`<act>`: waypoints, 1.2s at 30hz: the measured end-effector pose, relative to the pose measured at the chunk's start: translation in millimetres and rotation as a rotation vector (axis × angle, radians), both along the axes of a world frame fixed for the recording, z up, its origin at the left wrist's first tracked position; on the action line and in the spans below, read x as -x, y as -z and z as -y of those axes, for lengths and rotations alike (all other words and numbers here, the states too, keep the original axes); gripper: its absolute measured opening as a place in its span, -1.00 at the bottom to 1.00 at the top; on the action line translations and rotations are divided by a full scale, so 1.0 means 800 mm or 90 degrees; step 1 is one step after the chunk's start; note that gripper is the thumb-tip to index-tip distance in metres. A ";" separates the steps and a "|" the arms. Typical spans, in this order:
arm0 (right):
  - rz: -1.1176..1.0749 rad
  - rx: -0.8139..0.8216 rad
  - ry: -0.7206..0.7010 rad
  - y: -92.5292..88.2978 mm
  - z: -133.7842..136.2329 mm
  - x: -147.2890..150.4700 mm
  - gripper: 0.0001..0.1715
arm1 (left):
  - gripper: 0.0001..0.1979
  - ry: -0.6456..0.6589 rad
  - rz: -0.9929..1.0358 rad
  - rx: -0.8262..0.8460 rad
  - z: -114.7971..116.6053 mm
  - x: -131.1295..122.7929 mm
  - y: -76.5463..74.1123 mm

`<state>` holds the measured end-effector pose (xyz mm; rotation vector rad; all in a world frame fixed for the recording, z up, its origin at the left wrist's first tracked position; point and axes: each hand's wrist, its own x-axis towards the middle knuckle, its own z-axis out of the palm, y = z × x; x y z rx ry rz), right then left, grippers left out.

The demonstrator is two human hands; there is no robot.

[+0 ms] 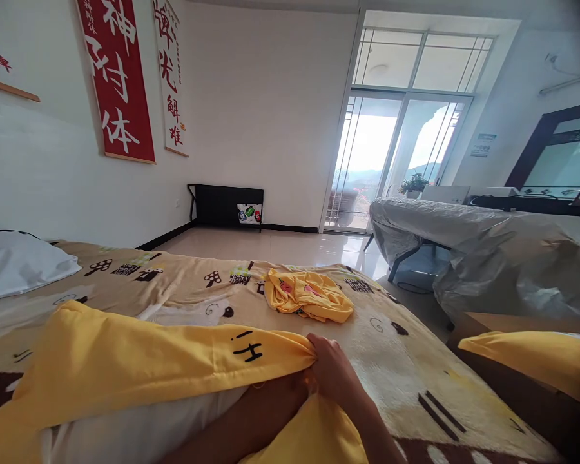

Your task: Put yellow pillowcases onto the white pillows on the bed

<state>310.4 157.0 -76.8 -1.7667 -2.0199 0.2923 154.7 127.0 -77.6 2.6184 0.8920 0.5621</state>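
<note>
The right hand (329,364) is closed, its fingers curled around a bunched part of a yellow cloth (140,361) marked "Hi". The left hand (297,385) lies just beneath it, partly hidden; whether its fingers grip anything cannot be told. The cloth stretches leftward from the hands over white fabric (135,428), and another yellow fold hangs below the wrists.

To handle this well, the right hand should probably pinch the gathered edge firmly, while the left flattens the layers from underneath, so that cloth and white fabric do not twist together. Even, gentle tension seems wiser than a hard tug at one point.

All this rests on a beige patterned blanket (174,261). Beyond the hands lies a crumpled yellow cloth with pink prints (309,295); a white bundle (24,264) sits at the far left. At right, more yellow fabric (526,353) lies on a cardboard box (488,322). Farther off are plastic-draped furniture (415,219), glass doors (367,148) and wall banners (120,77).
</note>
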 end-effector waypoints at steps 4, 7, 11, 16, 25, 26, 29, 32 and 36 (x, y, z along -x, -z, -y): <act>-0.045 -0.059 -0.027 -0.002 0.002 0.001 -0.76 | -0.54 -0.015 -0.063 -0.035 0.000 0.002 0.006; -0.097 -0.075 -0.056 -0.005 0.005 0.004 -0.78 | -0.55 -0.035 -0.077 -0.063 0.001 0.004 0.011; -0.166 -0.058 -0.062 -0.005 0.007 0.011 -0.76 | -0.54 -0.037 -0.080 -0.090 0.004 0.004 0.014; -0.275 -0.043 -0.104 -0.001 0.001 0.015 -0.69 | -0.64 -0.064 -0.078 -0.096 0.002 -0.002 0.017; -0.262 -0.001 -0.099 -0.008 0.000 0.006 -0.65 | -0.50 -0.046 -0.017 0.000 -0.008 0.013 0.025; -0.257 0.001 -0.102 -0.009 0.000 0.005 -0.66 | -0.51 -0.046 0.016 -0.001 -0.008 0.016 0.025; -0.245 0.002 -0.103 -0.011 0.002 0.004 -0.69 | -0.57 -0.051 0.121 0.024 -0.005 0.023 0.025; -0.239 -0.003 -0.098 -0.011 0.002 0.004 -0.68 | -0.66 -0.055 0.239 0.128 -0.001 0.023 0.026; -0.237 -0.010 -0.114 -0.013 0.004 0.005 -0.71 | -0.60 -0.182 0.325 0.259 -0.012 0.019 0.045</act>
